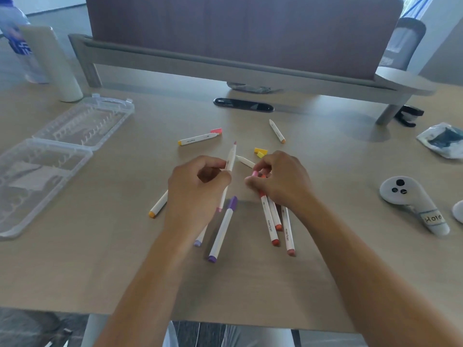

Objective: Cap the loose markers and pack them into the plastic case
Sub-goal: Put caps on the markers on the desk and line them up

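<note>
Now left hand [198, 181] grips uncapped pink marker [230, 160] upright; right hand [278, 179] pinches pink cap [255, 174].

On my feed I see a white controller [411, 201] labelled "Holo" lying at the right of the counter [325, 284]. A crumpled plastic bag [442, 143] sits beyond it, while a water bottle [18, 41] and white cylinder [53, 63] stand far left, before a grey divider [238, 33].
</note>
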A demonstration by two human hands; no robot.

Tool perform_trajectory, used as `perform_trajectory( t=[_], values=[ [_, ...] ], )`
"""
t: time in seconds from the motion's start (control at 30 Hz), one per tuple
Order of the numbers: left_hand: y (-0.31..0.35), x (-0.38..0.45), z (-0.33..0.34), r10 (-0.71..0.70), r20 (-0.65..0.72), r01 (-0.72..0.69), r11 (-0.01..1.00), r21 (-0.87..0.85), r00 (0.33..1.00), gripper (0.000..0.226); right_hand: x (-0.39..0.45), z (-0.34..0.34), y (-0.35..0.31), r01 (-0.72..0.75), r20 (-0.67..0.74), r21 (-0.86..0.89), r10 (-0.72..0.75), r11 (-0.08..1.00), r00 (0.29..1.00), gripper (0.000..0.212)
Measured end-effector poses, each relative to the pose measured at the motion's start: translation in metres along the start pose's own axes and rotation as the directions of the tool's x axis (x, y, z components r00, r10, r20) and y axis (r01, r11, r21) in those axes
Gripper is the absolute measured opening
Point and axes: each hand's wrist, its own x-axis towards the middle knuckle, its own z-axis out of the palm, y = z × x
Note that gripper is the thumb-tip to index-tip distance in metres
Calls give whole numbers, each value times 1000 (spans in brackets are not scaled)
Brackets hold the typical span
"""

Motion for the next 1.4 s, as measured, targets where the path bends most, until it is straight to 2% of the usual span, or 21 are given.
perform_trajectory(
  t=[0.1, 0.23, 0.3, 0.37, 0.43, 0.5, 0.6, 0.87, 1.0, 1.17, 1.3, 1.4],
  values=[
    [0, -2, -2, -12, 0, 12, 1000, -14, 1000, 18, -2, -6, 1, 11, -64, 98, -4, 995, 998, 27],
    [-1, -9, -5, -5, 17, 5, 1000, -7, 1000, 17, -16, -25, -1, 47, -125, 420, 6, 906, 992, 24],
    [1, -15, -5, 3, 40, -4, 1000, 11, 999, 18, -25, -36, -5, 6, -93, 622, 66, 783, 993, 23],
    [5, -24, -2, 11, 76, -14, 999, 37, 997, 17, -35, -47, -9, -94, 7, 820, 155, 564, 988, 21],
    [8, -34, 2, 16, 114, -21, 999, 42, 993, 16, -44, -54, -12, -164, 102, 918, 184, 361, 978, 21],
    [9, -43, 6, 26, 146, -34, 998, 54, 989, 15, -52, -59, -14, -179, 130, 942, 183, 283, 975, 18],
    [10, -53, 10, 23, 183, -39, 996, 85, 983, 15, -63, -64, -18, -161, 115, 937, 159, 310, 980, 17],
    [11, -62, 9, 14, 179, -26, 998, 64, 984, 14, -84, -64, -25, -52, 13, 831, 75, 554, 997, 18],
    [17, -65, 4, -41, 237, 48, 998, -26, 971, 17, -88, -63, -26, 37, -77, 784, 39, 620, 996, 17],
    [20, -65, 1, -74, 296, 104, 991, -87, 952, 20, -91, -62, -27, 82, -122, 762, 18, 642, 992, 16],
    [20, -66, 3, -93, 301, 140, 981, -136, 949, 20, -94, -62, -23, 71, -100, 811, 18, 581, 995, 17],
    [20, -68, 8, -61, 269, 95, 989, -116, 961, 21, -95, -60, -20, 68, -100, 836, 29, 544, 995, 17]
  ],
)
